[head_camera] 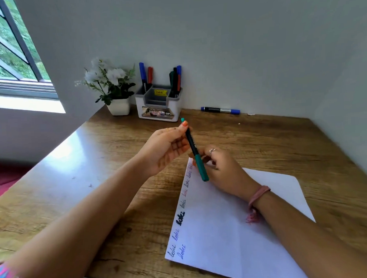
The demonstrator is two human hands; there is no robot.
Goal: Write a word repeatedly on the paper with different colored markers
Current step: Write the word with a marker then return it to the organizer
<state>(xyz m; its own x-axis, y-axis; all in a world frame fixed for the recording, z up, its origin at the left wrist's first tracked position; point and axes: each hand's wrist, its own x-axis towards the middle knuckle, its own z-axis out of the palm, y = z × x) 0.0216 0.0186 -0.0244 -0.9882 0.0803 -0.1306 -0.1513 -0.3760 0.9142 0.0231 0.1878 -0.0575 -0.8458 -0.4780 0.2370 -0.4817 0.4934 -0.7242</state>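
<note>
- Currently the green marker (pixel 194 152) sits above the paper's (pixel 234 227) far corner, long axis slanting from far-left down to near-right.
- Left hand (pixel 166 149) pinches the upper barrel, fingers curled on it.
- Right hand (pixel 224 168) grips the cap end, just over the paper; likely uncapping.

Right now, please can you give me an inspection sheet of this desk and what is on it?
Surface: brown wood-grain desk, bare apart from items below.
Job's things: white paper sheet with one word repeated along its left edge in several colours; green capped marker.
Clutter: white organiser box holding upright markers; white flower pot; blue marker lying by the wall.
Grips: left hand pinches the green marker's upper end; right hand holds its lower part.
Cables: nothing seen.
Surroundings: plain wall, window at left.
</note>
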